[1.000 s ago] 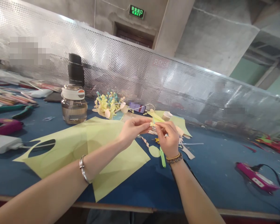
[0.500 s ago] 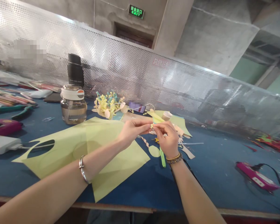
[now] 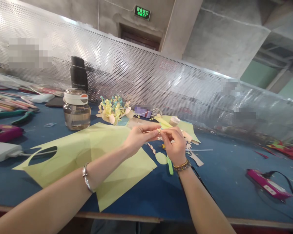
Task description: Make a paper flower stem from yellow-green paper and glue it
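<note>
Sitting between both grips (image 3: 138,138) (image 3: 175,144), yellow piece (image 3: 158,130)

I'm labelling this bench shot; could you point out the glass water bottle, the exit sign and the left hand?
glass water bottle (image 3: 77,116), head view, lower body
exit sign (image 3: 142,12), head view, lit face
left hand (image 3: 136,139), head view, back

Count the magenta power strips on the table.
2: one power strip at the left edge, behind the white charger; the other at the right, with a black plug.
</note>
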A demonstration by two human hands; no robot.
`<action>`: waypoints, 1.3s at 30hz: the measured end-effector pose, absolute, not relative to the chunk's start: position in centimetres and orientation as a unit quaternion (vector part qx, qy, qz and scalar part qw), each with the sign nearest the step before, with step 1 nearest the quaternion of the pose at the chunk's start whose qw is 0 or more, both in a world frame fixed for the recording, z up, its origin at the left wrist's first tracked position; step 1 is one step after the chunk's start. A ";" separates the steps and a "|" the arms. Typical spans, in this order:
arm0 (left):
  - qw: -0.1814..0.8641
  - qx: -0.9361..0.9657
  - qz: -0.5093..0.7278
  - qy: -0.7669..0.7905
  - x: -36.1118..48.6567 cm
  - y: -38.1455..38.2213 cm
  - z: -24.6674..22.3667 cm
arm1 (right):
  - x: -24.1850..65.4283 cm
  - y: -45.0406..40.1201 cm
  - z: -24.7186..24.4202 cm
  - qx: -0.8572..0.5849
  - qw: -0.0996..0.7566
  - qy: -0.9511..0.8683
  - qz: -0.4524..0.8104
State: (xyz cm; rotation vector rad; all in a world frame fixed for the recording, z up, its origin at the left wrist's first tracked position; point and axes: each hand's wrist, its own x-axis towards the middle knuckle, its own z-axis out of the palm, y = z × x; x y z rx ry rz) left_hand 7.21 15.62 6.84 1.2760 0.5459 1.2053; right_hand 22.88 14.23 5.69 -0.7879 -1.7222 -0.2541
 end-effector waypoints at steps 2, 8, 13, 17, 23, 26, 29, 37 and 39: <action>0.591 0.564 0.524 0.241 7.1 15.6 6.9 | 22.9 14.2 5.8 -0.333 0.577 -0.738 -0.104; 0.568 0.581 0.531 0.240 7.0 15.6 6.9 | 23.0 14.3 5.9 -0.328 0.582 -0.739 -0.092; 0.574 0.586 0.522 0.234 7.0 15.8 6.7 | 23.0 14.4 5.7 -0.321 0.585 -0.740 -0.081; 0.584 0.572 0.523 0.242 7.0 15.9 6.6 | 23.1 14.4 5.7 -0.317 0.590 -0.737 -0.090; 0.597 0.553 0.532 0.233 7.1 16.0 6.7 | 23.2 14.3 5.7 -0.311 0.593 -0.737 -0.089; 0.604 0.544 0.537 0.225 7.2 16.0 6.6 | 23.1 14.2 5.7 -0.311 0.593 -0.737 -0.088; 0.608 0.541 0.537 0.221 7.2 15.9 6.6 | 23.1 14.2 5.8 -0.313 0.591 -0.738 -0.088; 0.635 0.512 0.533 0.222 7.4 15.6 6.8 | 22.8 14.1 5.8 -0.324 0.602 -0.720 -0.121; 0.634 0.525 0.525 0.217 7.4 15.6 6.8 | 22.8 14.2 5.7 -0.325 0.602 -0.719 -0.120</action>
